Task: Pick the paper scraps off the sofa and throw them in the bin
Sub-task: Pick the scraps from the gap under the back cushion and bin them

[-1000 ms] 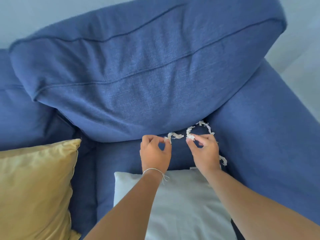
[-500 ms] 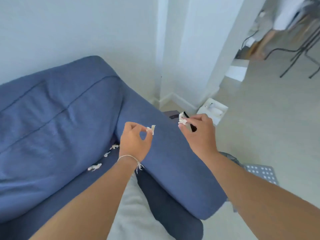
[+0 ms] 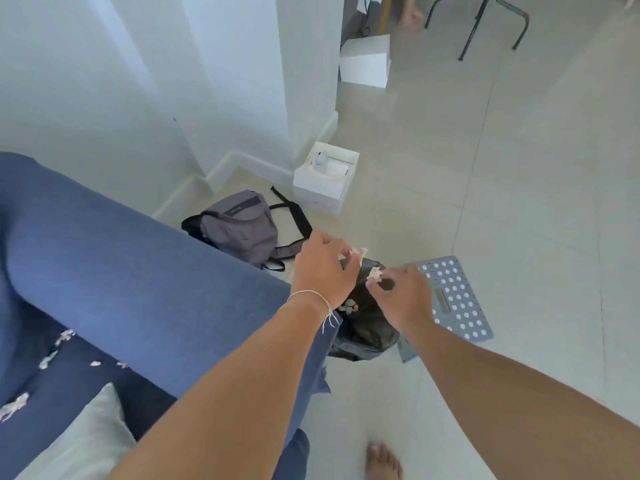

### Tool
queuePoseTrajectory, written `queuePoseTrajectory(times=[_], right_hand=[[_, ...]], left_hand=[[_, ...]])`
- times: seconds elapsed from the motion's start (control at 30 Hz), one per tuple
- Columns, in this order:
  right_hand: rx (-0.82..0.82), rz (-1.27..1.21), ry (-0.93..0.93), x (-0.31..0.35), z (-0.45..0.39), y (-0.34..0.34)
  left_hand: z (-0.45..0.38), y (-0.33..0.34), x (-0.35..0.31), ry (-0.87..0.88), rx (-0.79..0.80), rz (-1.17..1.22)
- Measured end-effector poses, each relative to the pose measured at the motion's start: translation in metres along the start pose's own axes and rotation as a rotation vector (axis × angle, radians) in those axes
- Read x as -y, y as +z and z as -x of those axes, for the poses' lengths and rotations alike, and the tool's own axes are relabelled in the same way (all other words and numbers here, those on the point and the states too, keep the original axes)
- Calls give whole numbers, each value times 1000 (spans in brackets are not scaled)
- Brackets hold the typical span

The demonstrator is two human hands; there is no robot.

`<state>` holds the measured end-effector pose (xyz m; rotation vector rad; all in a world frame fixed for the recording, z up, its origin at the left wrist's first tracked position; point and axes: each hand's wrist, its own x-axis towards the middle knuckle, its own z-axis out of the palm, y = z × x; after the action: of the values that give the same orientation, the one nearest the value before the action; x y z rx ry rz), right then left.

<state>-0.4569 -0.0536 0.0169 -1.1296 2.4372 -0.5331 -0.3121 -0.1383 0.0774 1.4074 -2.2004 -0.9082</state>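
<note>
— Since half a second ago: both hands gone from above the sofa arm, now hanging over the bin on the floor. View swinging to the right and down too.

— Counting the hands: two, both bare. Left hand pinching one paper scrap between thumb and fingertips, narrow grip. Right hand also pinching one scrap, fingers closed tight around it. One thin white string bracelet lying around the left wrist, frayed ends hanging down.

— And the bin?

— One only, lined with a black plastic bag, shiny and wrinkled, standing just beside the end of the sofa arm. Inside, one small pale heap of scraps already lying.

— Remaining on the sofa?

— About five or six torn white bits showing on the dark blue seat, small and ragged, well apart from the bin. Sofa cloth looking woven, matte, rounded at the arm. One light grey cushion sitting at the bottom left, smooth.

— On the floor?

— One grey backpack with black straps, soft and slumped, lying beside the sofa. One white open box, square, standing against the wall corner. One grey flat stool top with white dots, near the bin. One bare foot showing at the bottom edge. Floor being pale, glossy tiles.
</note>
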Motion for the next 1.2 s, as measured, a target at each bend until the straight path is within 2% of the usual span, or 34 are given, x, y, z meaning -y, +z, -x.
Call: queuePoseTrajectory(times=[0.13, 0.23, 0.4, 0.53, 0.6, 0.67, 0.77, 0.87, 1.03, 1.13, 1.2], right_hand=[[304, 93, 135, -31, -33, 24], [383, 53, 214, -61, -43, 33], [394, 96, 156, -109, -49, 32], [342, 97, 186, -130, -50, 26], [313, 89, 157, -130, -50, 24], [259, 66, 95, -121, -48, 23], [174, -8, -56, -85, -42, 20], [148, -15, -212, -32, -35, 17], [118, -175, -430, 120, -2, 23], [160, -260, -570, 214, 51, 44], [208, -284, -691, 268, 97, 68]], left_hand=[[-21, 49, 13, -66, 47, -75], [-30, 72, 24, -81, 116, -184], [-43, 96, 25, -86, 169, -236], [-41, 104, 28, -54, 293, -322], [-40, 101, 26, -53, 273, -285], [-35, 93, 21, -57, 172, -177], [-22, 62, 21, -107, 3, -57], [-4, 16, 38, -148, -137, -48], [56, -111, 101, -261, -438, 87], [122, -184, 155, -388, -625, 143], [175, -222, 197, -498, -680, 156]])
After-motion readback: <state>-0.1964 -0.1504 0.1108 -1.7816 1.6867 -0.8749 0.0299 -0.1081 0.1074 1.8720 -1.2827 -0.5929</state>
